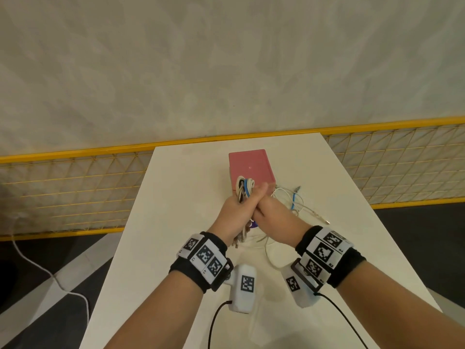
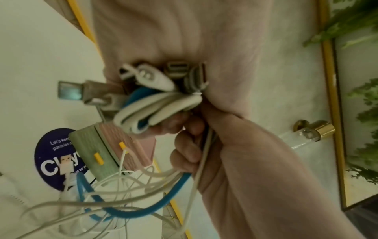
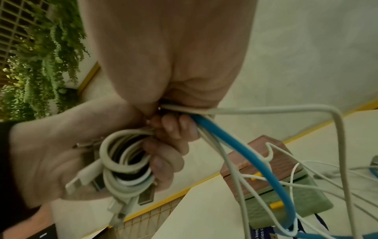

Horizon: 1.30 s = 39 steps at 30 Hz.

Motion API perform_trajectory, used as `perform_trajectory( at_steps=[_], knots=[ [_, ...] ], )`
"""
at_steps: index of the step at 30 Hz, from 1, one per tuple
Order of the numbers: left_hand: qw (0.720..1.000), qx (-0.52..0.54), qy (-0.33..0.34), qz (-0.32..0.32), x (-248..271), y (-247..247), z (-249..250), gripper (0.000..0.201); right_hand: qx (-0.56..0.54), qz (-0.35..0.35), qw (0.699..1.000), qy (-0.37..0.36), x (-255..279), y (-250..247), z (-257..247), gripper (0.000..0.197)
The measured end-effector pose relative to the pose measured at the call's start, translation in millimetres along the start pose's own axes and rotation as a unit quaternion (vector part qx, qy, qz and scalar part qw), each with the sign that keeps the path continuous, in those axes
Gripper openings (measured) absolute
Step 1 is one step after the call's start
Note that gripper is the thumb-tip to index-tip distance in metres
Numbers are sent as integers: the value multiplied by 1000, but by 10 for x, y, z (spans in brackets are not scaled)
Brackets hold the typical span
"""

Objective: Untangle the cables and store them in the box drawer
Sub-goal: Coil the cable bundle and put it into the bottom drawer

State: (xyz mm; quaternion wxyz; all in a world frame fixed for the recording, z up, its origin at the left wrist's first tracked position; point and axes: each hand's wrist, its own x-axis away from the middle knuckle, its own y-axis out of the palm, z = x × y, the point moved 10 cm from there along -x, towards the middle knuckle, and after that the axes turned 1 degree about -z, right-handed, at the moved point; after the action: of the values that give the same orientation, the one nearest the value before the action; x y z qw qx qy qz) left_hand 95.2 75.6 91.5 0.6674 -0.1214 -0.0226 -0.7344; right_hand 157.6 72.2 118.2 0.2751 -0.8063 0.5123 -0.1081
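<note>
My left hand [image 1: 236,212] grips a coiled bundle of white and blue cables [image 1: 245,187] just in front of the pink box [image 1: 249,167]. In the left wrist view the coil [image 2: 159,103] shows several USB plugs [image 2: 69,90] sticking out of it. My right hand [image 1: 271,212] touches the left one and holds the blue cable [image 3: 245,153] and white strands that run out of the coil. Loose tangled cables [image 1: 297,200] trail on the table to the right. The box [image 3: 276,177] has a pink part above a green part, each with a yellow handle [image 3: 276,205].
The white table [image 1: 176,222] ends at a yellow mesh fence [image 1: 75,185]. A round blue sticker [image 2: 51,153] lies on the table under the loose cables. A white cord [image 1: 50,273] runs across the floor at left. Green plants [image 3: 40,64] hang nearby.
</note>
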Motion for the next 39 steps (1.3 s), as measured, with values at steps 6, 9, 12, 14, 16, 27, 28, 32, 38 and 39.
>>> perform_trajectory(
  at_steps=[6, 9, 12, 14, 16, 27, 28, 32, 38, 39],
  knots=[
    [993, 71, 17, 88, -36, -243, -33, 35, -58, -19, 997, -38, 51, -6, -33, 32],
    [988, 91, 3, 122, -50, -355, -58, 32, -150, 50, 987, 9, 78, -134, 112, 55],
    [982, 145, 18, 117, -65, -374, -60, 23, -154, 44, 987, 15, 69, -78, 160, 59],
    [979, 172, 29, 103, -78, -349, -59, 20, -110, 46, 993, -4, 58, -60, 127, 51],
    [976, 192, 31, 101, -72, -340, -53, 22, -46, 59, 997, -19, 38, -72, 97, 46],
    [942, 304, 90, 114, -17, -648, 311, 38, 191, -62, 979, 31, -50, 40, 401, 38],
    [948, 277, 98, 122, -20, -669, 327, 38, 169, -84, 982, 24, -107, 61, 365, 45],
    [964, 199, 127, 120, -2, -694, 487, 30, 43, -114, 992, -27, -230, 239, 125, 41],
    [958, 254, 134, 1, 53, -758, 635, 16, 82, -141, 986, 45, -180, 316, 483, 34],
    [965, 233, 119, -22, 64, -753, 586, 19, 107, -144, 982, 50, -197, 267, 528, 34]
  ],
)
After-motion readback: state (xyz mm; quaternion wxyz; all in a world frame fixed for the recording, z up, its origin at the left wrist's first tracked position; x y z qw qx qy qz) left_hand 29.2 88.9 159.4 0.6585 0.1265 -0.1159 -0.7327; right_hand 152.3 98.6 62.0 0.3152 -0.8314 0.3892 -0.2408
